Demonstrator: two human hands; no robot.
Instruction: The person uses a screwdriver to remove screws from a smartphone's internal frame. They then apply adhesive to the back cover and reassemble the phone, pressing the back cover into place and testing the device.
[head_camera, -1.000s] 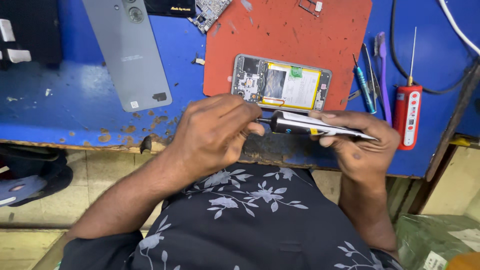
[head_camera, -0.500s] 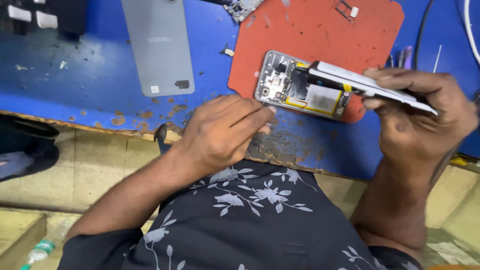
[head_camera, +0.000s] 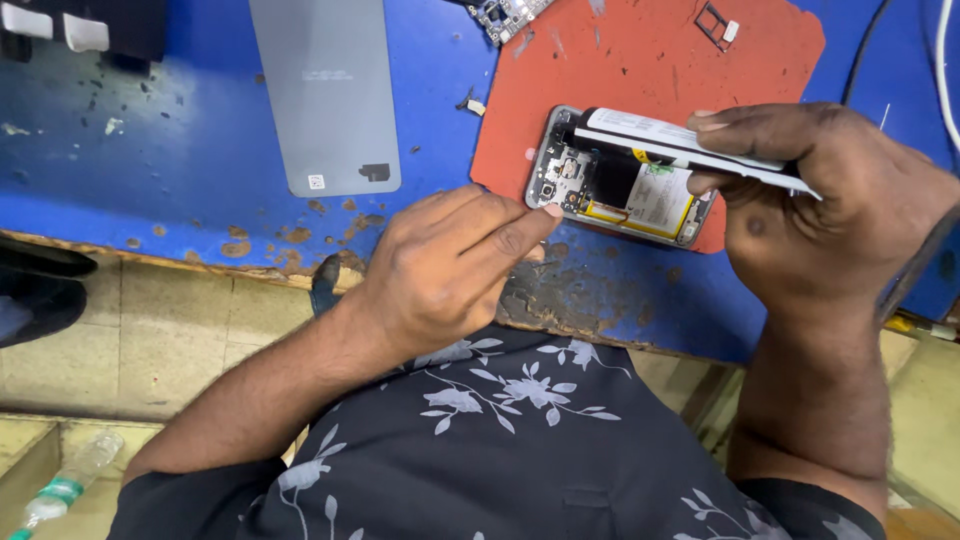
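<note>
Our right hand (head_camera: 830, 210) pinches a thin white-and-black panel (head_camera: 690, 145) by its long edges, tilted over the opened phone (head_camera: 625, 185) on the red mat (head_camera: 650, 70) near the table's front edge. It looks light, stiff and fragile. Our left hand (head_camera: 450, 270), fingers narrowed and empty, touches the phone's corner.

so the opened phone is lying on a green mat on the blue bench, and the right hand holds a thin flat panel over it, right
Not quite: the mat is red, not green. The head view shows the opened phone with exposed internals lying on a red rubber mat on the worn blue bench, and the right hand does hold a thin flat white-edged panel over it.
</note>
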